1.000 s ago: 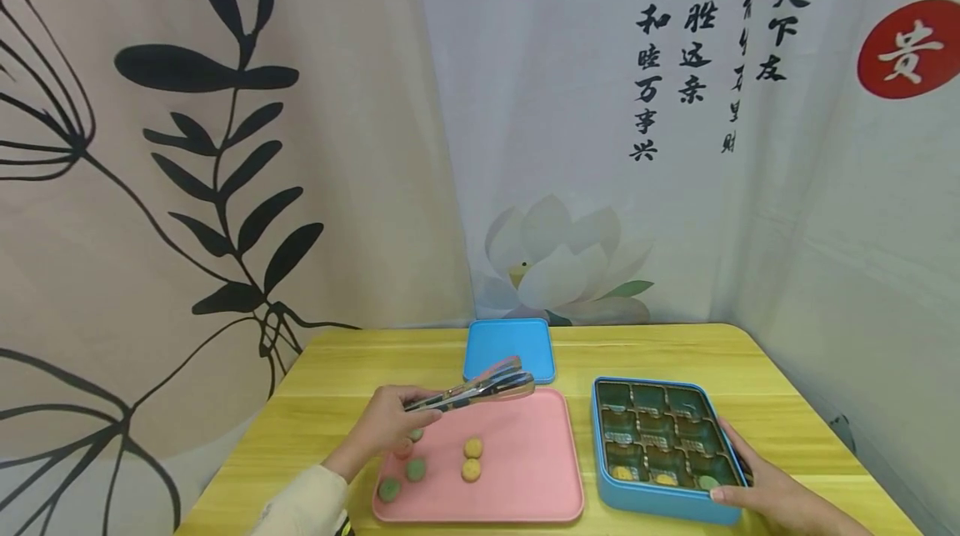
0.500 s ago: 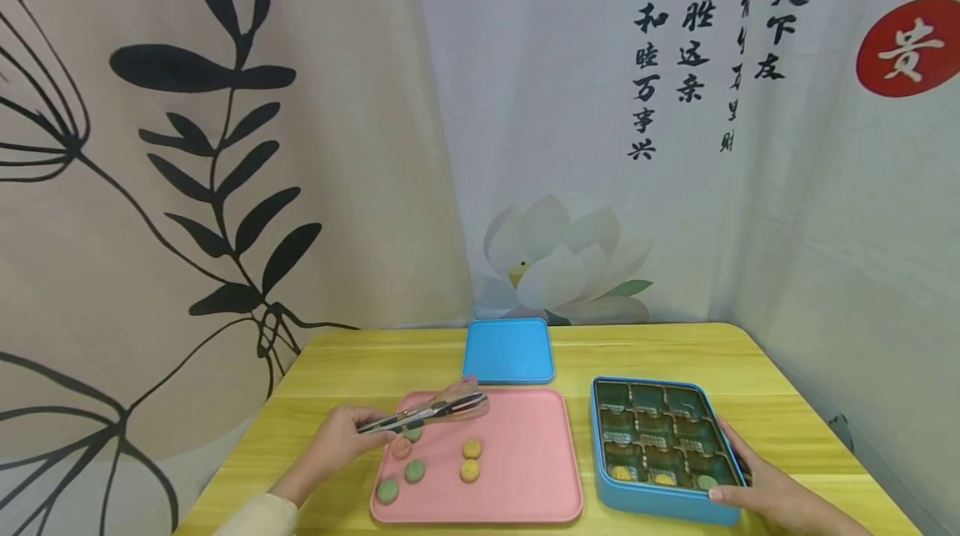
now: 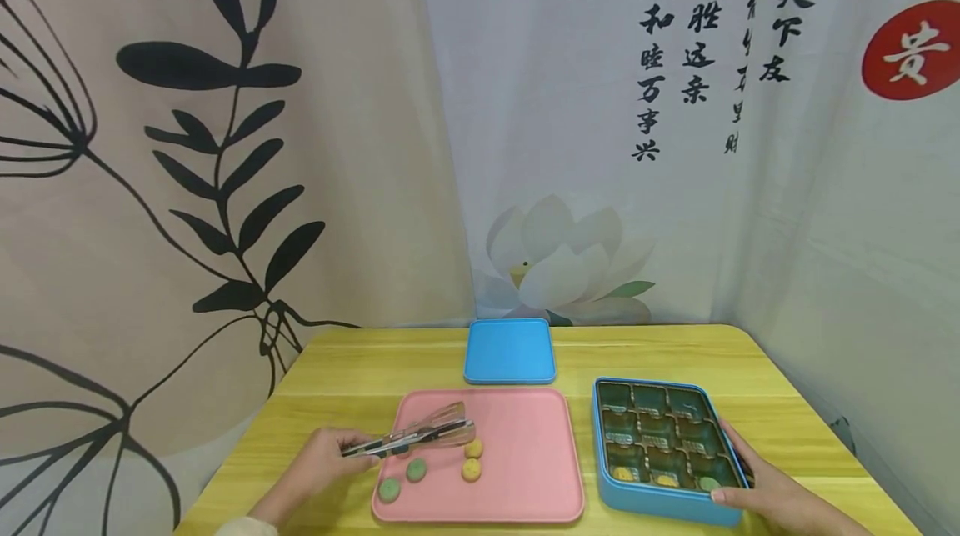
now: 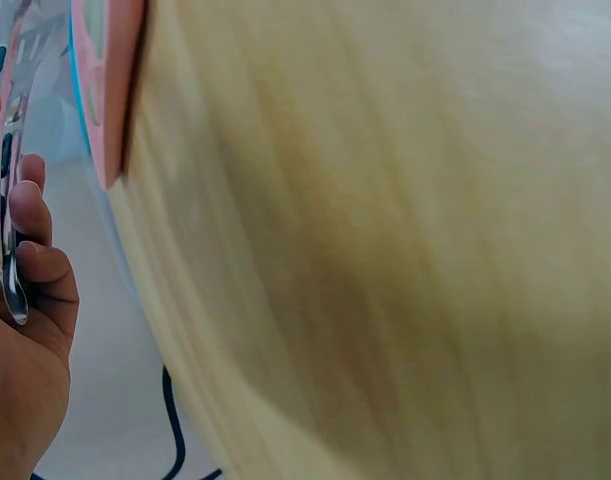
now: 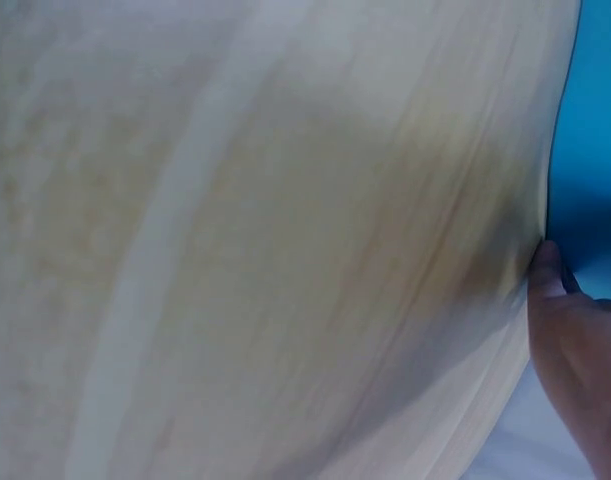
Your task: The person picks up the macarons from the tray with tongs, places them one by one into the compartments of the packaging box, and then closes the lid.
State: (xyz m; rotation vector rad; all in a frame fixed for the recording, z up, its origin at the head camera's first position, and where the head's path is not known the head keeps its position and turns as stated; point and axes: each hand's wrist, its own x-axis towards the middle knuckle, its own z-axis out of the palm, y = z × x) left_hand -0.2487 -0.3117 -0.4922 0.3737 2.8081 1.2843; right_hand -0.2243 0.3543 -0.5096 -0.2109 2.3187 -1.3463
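My left hand (image 3: pixel 318 465) grips the handle end of a pair of tongs (image 3: pixel 431 433), its head over the pink tray (image 3: pixel 532 478). In the left wrist view, the fingers (image 4: pixel 30 212) curl about the tongs' metal arms. The tongs' tips overlap the upper yellow macaron (image 3: pixel 474 448); a second yellow macaron (image 3: pixel 471 470) lies just below it. Two green macarons (image 3: pixel 416 470) show at the tray's left, others mostly hidden under the tongs. My right hand (image 3: pixel 768 486) holds the blue box (image 3: pixel 660 503) by its right side, thumb over the front corner.
The box has a divided dark insert (image 3: pixel 656 428); yellow and green macarons sit in its front row. A flat blue lid (image 3: pixel 510 350) lies behind the tray. All rest on a wooden table (image 3: pixel 637 348), with printed curtains (image 3: pixel 375 144) behind it.
The left hand has drawn the tongs left and down, from the tray's far edge to low over its left half, near the yellow macarons. The right hand and box stay put.
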